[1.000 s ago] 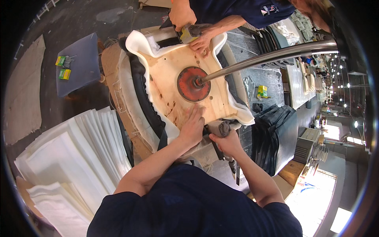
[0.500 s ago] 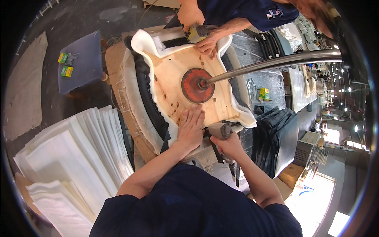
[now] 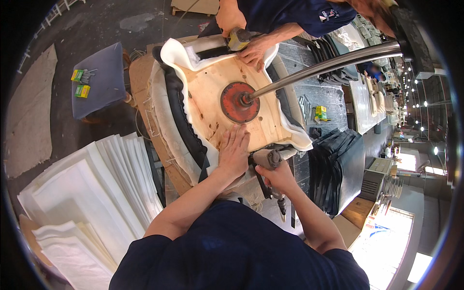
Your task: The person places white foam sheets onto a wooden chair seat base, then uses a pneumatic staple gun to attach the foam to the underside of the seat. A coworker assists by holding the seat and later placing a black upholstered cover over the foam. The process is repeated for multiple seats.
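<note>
A plywood seat board (image 3: 203,94) lies face up, with white padding (image 3: 180,52) folded up around its rim and black cover material (image 3: 178,104) along the left side. My left hand (image 3: 235,151) rests flat on the board's near part, fingers stretched out. My right hand (image 3: 279,177) is wrapped around the handle of a grey staple gun (image 3: 267,158), its head at the board's near edge; its exact contact point is hidden. A red round plate (image 3: 234,110) presses on the board's middle, at the end of a shiny metal rod (image 3: 328,68).
Across the board, a co-worker's hands (image 3: 253,54) hold a yellowish staple gun (image 3: 238,40) at the far edge. White padding sheets (image 3: 92,179) are stacked at left, black sheets (image 3: 345,164) at right. Small green-yellow boxes lie on a blue-grey seat (image 3: 104,72).
The rod's outer end appears higher and further left, and the whole view has shifted slightly. My left hand stays flat on the board; my right hand keeps its grip on the staple gun.
</note>
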Available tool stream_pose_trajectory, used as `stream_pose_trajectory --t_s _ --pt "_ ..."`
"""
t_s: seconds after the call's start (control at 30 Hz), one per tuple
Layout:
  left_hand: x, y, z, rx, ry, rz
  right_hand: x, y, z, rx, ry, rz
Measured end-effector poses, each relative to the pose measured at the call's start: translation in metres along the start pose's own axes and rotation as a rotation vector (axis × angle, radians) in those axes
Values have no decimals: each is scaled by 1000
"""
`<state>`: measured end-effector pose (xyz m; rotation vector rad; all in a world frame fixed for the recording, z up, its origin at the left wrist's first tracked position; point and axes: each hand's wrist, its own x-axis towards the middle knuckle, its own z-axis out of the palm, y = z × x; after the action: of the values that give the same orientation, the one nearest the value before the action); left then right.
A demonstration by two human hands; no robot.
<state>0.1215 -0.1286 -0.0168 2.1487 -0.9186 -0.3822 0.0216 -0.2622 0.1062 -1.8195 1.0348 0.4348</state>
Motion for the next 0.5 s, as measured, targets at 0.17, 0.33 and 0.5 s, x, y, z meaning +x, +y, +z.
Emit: stream_pose_trajectory --t_s 0.17,0.33,0.5 --pt "0 -2 -8 -57 -14 43 6 0 1 -100 6 44" --pt "4 -16 -19 -197 -97 53 -1 -1 -1 48 26 -1" --pt "6 -20 -26 -313 -142 40 -3 5 6 26 -20 21"
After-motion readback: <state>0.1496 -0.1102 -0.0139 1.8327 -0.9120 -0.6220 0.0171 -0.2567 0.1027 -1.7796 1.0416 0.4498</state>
